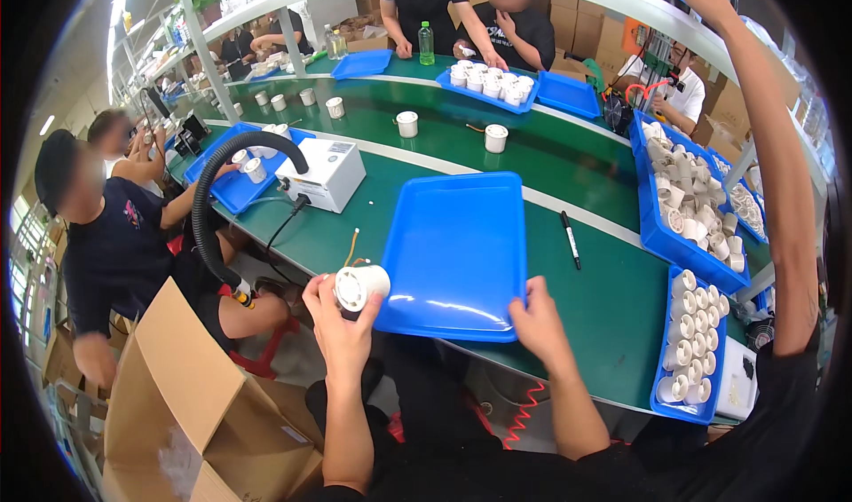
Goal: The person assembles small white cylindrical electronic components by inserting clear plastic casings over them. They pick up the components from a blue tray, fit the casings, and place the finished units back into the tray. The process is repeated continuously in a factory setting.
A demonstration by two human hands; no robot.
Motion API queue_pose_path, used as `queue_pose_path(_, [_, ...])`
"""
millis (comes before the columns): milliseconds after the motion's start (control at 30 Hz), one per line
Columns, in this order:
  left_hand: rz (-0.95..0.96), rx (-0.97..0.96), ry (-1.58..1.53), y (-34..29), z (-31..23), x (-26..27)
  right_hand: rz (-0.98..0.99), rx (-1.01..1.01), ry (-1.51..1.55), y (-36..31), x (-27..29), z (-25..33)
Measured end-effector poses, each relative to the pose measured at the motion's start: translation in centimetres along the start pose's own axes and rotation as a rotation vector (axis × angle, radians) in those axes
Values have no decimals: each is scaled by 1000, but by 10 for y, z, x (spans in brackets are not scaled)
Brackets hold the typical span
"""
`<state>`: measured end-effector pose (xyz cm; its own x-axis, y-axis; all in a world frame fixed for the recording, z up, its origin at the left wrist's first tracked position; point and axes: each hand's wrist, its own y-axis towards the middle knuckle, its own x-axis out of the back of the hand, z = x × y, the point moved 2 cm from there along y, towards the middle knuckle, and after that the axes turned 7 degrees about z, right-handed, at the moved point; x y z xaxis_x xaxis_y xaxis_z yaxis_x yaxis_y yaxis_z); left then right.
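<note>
My left hand [344, 329] grips a white cylindrical plastic housing [362, 286] near the table's front edge, with its slotted round face turned toward me. Thin wires with a small connector [355, 236] stick up behind it. Just to its right lies a blue tray [457, 245] with nothing in it, its near edge at the edge of the green table. My right hand [537, 320] pinches the tray's near right corner, thumb and fingers closed on the rim.
A white box [324, 175] with a black corrugated hose [202, 209] stands left; a marker [570, 240] lies right. Blue bins of white parts [692, 342] line the right side. White housings [495, 138] sit on the conveyor [453, 151]. Another person's raised arm [781, 147] crosses right. An open carton [191, 369] stands lower left.
</note>
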<state>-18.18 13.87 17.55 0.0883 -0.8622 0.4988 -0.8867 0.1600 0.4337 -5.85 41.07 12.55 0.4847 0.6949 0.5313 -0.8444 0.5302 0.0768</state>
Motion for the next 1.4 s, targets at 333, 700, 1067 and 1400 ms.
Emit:
queue_pose_path(333, [284,42,219,-10,-2,2,-31,13,661,-5,105,20])
queue_pose_path(700, [649,-164,403,21,-24,-57,-142,57,881,196,186,12])
queue_pose_path(1067, [597,579,-999,179,43,-129,-166,-2,1069,344,151,-1])
queue_pose_path(1400, [688,501,-1252,211,51,-195,-141,-26,997,388,134,-11])
